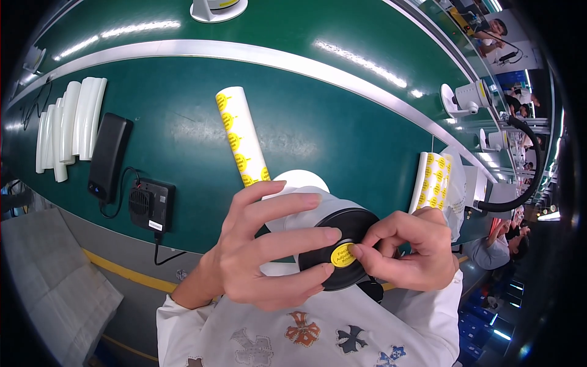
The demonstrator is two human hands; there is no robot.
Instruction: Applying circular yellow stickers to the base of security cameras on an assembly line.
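Note:
A white rounded device (pixel 313 209) with a black round end (pixel 351 223) is in front of my chest, tilted toward me. Its white disc-shaped base (pixel 304 178) shows behind it. On the black end lies a round yellow sticker (pixel 343 255) with dark print. My left hand (pixel 263 251) steadies the device, its fingers lying across the body and onto the black end. My right hand (pixel 411 249) pinches with thumb and forefinger at the sticker's right edge. Just beyond my left fingers lies a white rolled sheet (pixel 238 131) bearing yellow round stickers.
On the green table at left are several white rolls (pixel 70 122), a black power bank (pixel 110 156) and a cabled black fan box (pixel 151 205). More sticker sheets (pixel 433 180) lie at right beside a clear plastic bag (pixel 454 196). Similar white devices (pixel 468 98) stand beyond the metal rail.

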